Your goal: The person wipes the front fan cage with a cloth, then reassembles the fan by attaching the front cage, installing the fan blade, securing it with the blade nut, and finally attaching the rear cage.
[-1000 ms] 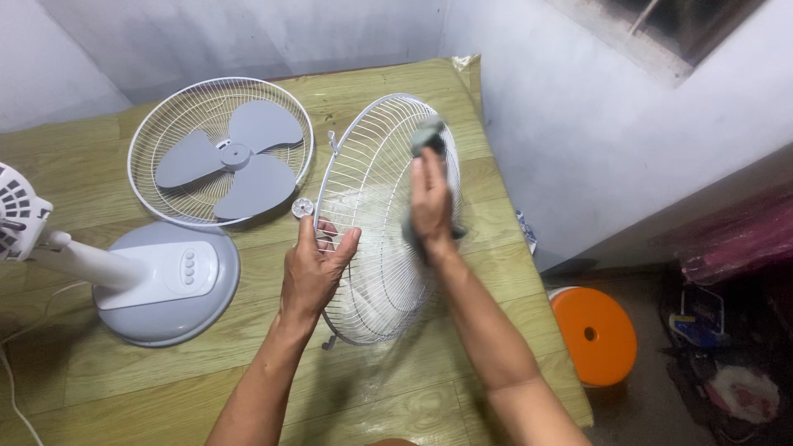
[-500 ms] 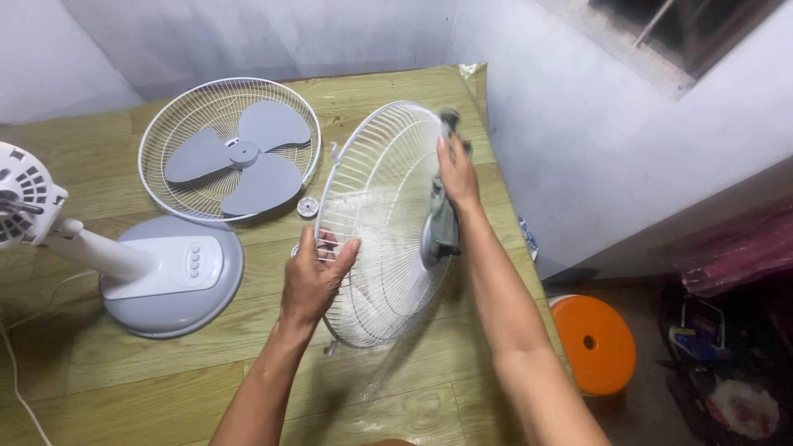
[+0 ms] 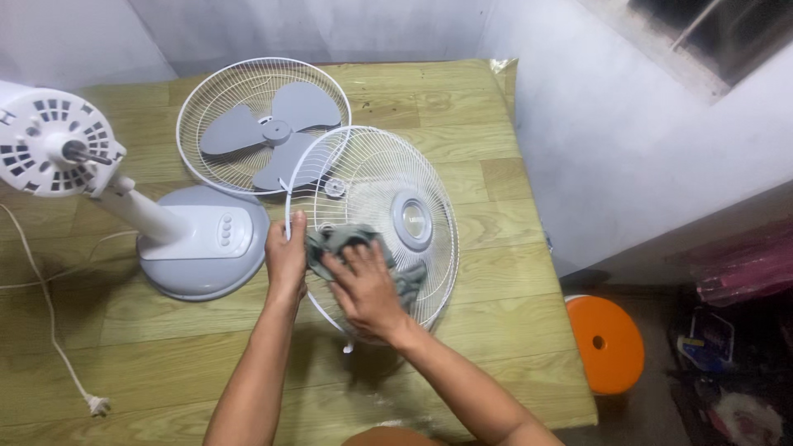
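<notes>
My left hand (image 3: 286, 254) grips the near left rim of a white wire fan guard (image 3: 429, 173) that leans over the wooden floor. My right hand (image 3: 364, 289) presses a grey-green cloth (image 3: 330, 241) flat against the guard's wires, close to my left hand. The guard's round grey centre cap (image 3: 412, 218) faces up, to the right of the cloth. Behind it lies a second white guard (image 3: 223, 91) with the grey three-blade fan blade (image 3: 277, 132) resting in it. A small white round nut (image 3: 334, 187) shows through the wires.
The fan's grey round base (image 3: 202, 248) with its white stem and motor head (image 3: 54, 140) stands at the left. A white power cord and plug (image 3: 95, 405) trail along the left floor. An orange stool (image 3: 607, 343) sits low at the right, beside a grey wall (image 3: 628, 140).
The guard has been tipped from nearly upright to leaning flatter, centre cap up. My right hand moved with the cloth from the guard's far top rim down to the near left part.
</notes>
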